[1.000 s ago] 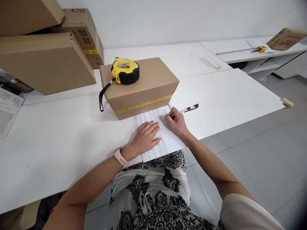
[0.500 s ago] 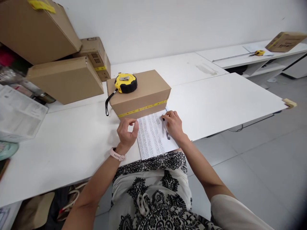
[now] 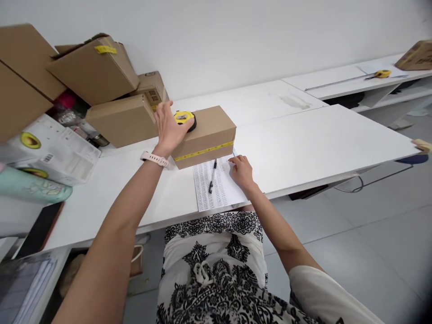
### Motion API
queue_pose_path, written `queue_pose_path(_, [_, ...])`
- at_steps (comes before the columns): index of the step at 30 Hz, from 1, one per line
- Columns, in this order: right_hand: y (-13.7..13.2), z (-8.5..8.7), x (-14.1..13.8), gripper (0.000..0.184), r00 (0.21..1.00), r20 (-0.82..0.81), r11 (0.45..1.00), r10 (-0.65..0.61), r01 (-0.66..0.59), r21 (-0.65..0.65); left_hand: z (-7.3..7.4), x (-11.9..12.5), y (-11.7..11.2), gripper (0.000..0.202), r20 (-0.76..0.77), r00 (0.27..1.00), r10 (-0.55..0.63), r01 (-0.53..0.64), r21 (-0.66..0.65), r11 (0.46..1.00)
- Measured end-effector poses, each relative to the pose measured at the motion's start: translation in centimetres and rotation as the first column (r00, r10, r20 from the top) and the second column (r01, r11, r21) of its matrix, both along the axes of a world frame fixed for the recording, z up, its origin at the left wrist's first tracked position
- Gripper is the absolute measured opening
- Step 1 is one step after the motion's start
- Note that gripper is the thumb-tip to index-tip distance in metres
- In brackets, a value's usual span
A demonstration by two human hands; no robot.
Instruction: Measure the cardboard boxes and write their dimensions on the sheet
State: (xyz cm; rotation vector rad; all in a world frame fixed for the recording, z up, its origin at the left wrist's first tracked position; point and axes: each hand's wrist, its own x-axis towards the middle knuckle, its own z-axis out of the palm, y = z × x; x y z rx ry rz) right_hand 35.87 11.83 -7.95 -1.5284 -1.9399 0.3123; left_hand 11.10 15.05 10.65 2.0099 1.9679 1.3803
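My left hand (image 3: 168, 128), fingers spread, is at a yellow and black tape measure (image 3: 182, 116) on a long cardboard box (image 3: 209, 128). Its thumb overlaps the tape's near side; whether it touches is unclear. A strip of yellow tape runs along the box's front. Before the box lies a white printed sheet (image 3: 204, 203) filled with columns of small marks. On that sheet rests a black and clear pen (image 3: 212, 176), slanted and held by neither hand. My right hand (image 3: 242, 173) lies at the sheet's right edge, empty, fingers apart and loosely bent.
Cardboard boxes (image 3: 121, 119) are stacked against the wall at left. Nearer are a white carton (image 3: 72, 148) with avocado pictures, a mint-green bottle (image 3: 37, 183) and a dark flat object (image 3: 42, 227). Far right, another tape measure (image 3: 383, 73) and a box (image 3: 415, 55) stand on the white table (image 3: 324, 148).
My left hand has moved up from beside the sheet to the tape measure. The pen has left my right hand and lies on the sheet. The view has shifted left.
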Motion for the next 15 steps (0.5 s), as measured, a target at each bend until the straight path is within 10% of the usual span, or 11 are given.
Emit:
queue_pose_path(6, [0.1,0.2,-0.2,0.045,1.000,0.015,1.000,0.004,-0.003,-0.029,-0.5,1.9,1.1,0.083,-0.070,0.991,0.116,-0.131,-0.261,0.956])
queue_pose_path(15, [0.1,0.1,-0.1,0.042,0.998,0.036,0.998,0.059,-0.058,-0.034,-2.7,2.5,2.1,0.070,-0.005,0.977,0.214,-0.212,-0.158,0.964])
